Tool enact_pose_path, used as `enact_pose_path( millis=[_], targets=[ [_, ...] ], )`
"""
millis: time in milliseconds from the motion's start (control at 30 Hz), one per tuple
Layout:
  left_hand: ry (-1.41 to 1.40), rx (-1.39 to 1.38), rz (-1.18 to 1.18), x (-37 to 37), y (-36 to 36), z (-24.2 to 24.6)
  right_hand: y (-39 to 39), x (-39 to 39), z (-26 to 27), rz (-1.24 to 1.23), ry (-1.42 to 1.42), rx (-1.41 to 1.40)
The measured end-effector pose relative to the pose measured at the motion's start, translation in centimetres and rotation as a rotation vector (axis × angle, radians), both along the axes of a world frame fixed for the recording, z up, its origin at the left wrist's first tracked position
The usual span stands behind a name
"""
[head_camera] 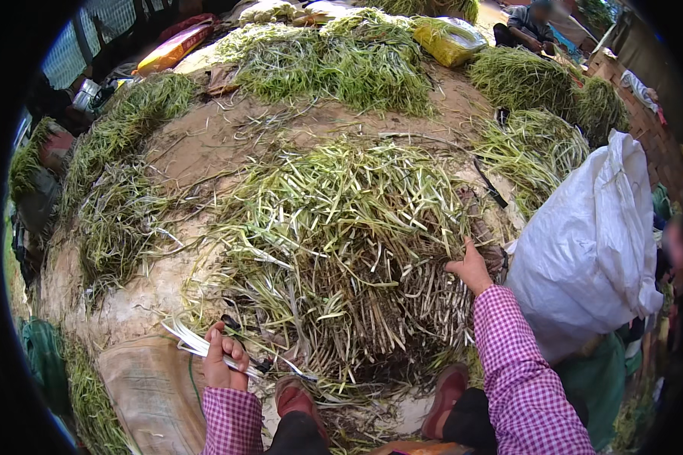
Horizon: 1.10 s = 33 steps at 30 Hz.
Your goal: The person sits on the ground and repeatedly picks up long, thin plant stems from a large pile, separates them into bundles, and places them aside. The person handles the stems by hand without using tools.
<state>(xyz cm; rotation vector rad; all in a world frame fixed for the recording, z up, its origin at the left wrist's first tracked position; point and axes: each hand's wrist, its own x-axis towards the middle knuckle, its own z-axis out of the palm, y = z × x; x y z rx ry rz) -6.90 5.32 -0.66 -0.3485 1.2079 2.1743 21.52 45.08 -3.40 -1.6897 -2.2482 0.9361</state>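
Observation:
Before me lies a big heap of leafy green stalks (pixel 341 199), probably garlic chives or a similar allium, with pale, soil-stained stem ends turned towards me. My left hand (pixel 225 358) is closed around a small bunch of clean white stems (pixel 190 341), held low at the left of the heap. A thin black item (pixel 260 364) shows beside that hand; I cannot tell what it is. At the heap's right edge, my right hand (pixel 471 268) touches the stalks with thumb and forefinger apart. Its other fingers are mostly hidden.
A full white woven sack (pixel 586 244) stands close to my right arm. More green piles (pixel 336 68) lie ahead and at both sides. A brown woven sack (pixel 148 387) lies at my left. My red shoes (pixel 447 398) flank the heap's near edge. Another person (pixel 526 28) sits far right.

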Motion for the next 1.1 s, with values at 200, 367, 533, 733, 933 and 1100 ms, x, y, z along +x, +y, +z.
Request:
enact_pose_path(
  millis=[200,367,533,733,933,1100],
  targets=[
    [-0.026,-0.011,-0.007,0.9,1.1,-0.4,-7.7,-4.5,-0.3,0.362,-0.333,0.684],
    [-0.016,-0.012,-0.044,1.1,1.4,-0.8,-7.5,-8.8,-2.5,0.309,-0.559,0.464],
    [-0.014,0.007,-0.025,0.3,0.8,-0.9,0.4,-4.6,0.5,0.324,-0.175,0.287],
    [-0.049,-0.011,-0.016,1.2,1.6,-1.2,-1.7,-7.0,0.6,0.279,-0.420,0.243],
    [-0.042,-0.025,-0.028,1.4,1.8,-1.3,-4.4,-11.1,-0.9,0.306,-0.661,0.307],
    [-0.047,-0.076,0.011,0.8,1.3,-0.1,1.2,-7.0,1.0,0.207,-0.398,0.207]
  ],
)
